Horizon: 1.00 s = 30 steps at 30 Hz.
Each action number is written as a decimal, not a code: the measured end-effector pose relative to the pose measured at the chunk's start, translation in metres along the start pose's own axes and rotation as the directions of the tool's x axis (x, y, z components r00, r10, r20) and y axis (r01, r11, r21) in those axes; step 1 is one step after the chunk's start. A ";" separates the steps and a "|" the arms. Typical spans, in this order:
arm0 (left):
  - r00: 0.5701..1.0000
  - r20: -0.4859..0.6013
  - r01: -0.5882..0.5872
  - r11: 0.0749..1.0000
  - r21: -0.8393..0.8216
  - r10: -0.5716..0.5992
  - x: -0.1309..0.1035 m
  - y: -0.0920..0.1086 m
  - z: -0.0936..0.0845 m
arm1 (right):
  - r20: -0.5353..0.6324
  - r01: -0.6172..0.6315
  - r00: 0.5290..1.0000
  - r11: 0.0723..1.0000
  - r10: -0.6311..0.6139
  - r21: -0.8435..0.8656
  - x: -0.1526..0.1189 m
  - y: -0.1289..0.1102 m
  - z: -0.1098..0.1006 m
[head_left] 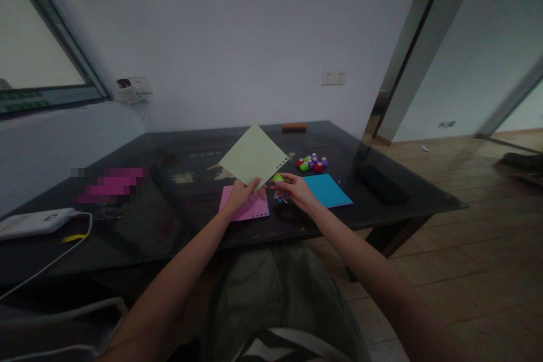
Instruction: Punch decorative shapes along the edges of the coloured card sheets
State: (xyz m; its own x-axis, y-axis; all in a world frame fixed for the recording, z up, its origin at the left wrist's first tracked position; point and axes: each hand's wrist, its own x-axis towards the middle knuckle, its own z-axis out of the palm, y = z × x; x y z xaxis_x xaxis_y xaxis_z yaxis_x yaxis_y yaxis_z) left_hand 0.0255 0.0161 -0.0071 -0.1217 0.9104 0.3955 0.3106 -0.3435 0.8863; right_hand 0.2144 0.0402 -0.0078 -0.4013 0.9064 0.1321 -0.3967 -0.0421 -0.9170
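My left hand (244,197) pinches the lower corner of a pale yellow-green sheet of paper (253,154), held tilted above the table. Small dark holes run along the sheet's right edge. In my right hand (298,188) is a small green craft punch (278,178), close to the sheet's lower right edge; whether it touches the paper I cannot tell. Below the left hand lies a pink sheet (250,206) with shaped holes along its near edge. A blue sheet (326,190), also punched along its near edge, lies right of my right hand. Small colourful bits (280,197) lie between these two sheets.
Several red, green and purple punches (311,163) are grouped behind the blue sheet. A dark flat object (382,184) lies at the table's right, a brown block (294,128) at the back. Leftward are a pink item (114,182) and a white power strip (38,223) with a cable.
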 end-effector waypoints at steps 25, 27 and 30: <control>0.992 0.113 -0.065 0.988 0.140 0.049 -0.002 -0.004 0.003 | -0.048 0.049 0.998 0.999 -0.050 -0.015 0.000 -0.001 0.002; 0.993 0.106 -0.076 0.987 0.138 0.061 -0.002 -0.003 0.003 | -0.052 0.060 0.997 0.998 -0.061 -0.029 0.000 -0.001 0.002; 0.990 0.110 -0.096 0.989 0.111 0.084 -0.002 -0.003 0.004 | -0.046 0.066 0.997 0.997 -0.067 -0.027 0.001 0.000 0.001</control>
State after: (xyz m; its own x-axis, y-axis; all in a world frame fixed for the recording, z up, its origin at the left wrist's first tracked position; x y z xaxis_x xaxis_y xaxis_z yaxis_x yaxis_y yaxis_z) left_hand 0.0283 0.0159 -0.0118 0.0090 0.8982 0.4395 0.4233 -0.4016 0.8121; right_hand 0.2132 0.0406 -0.0074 -0.3354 0.9256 0.1754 -0.3993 0.0290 -0.9164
